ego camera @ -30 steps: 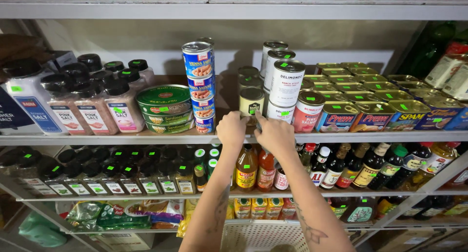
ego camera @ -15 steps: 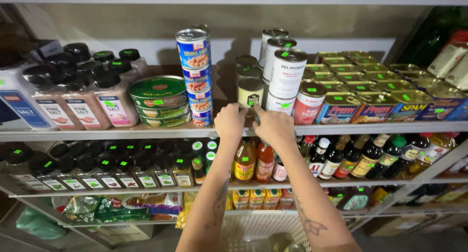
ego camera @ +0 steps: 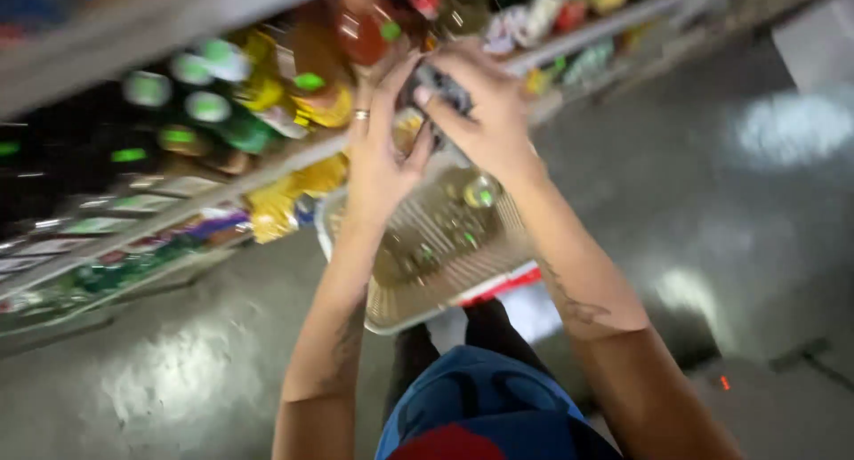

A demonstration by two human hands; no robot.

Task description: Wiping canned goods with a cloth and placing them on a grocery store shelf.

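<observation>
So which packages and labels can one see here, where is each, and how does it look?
Small dark package: held between left hand and right hand, blurred.
Green-capped bottles: shelf, upper left.
Yellow packets: lower shelf, left of the basket.
Basket: pale, ribbed, below the hands, holding small items.

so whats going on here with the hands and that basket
A person stands at store shelves stocked with bottles. Both hands, the left hand and the right hand, are closed together around a small dark item, too blurred to identify. Below them sits a pale basket holding several things.
</observation>
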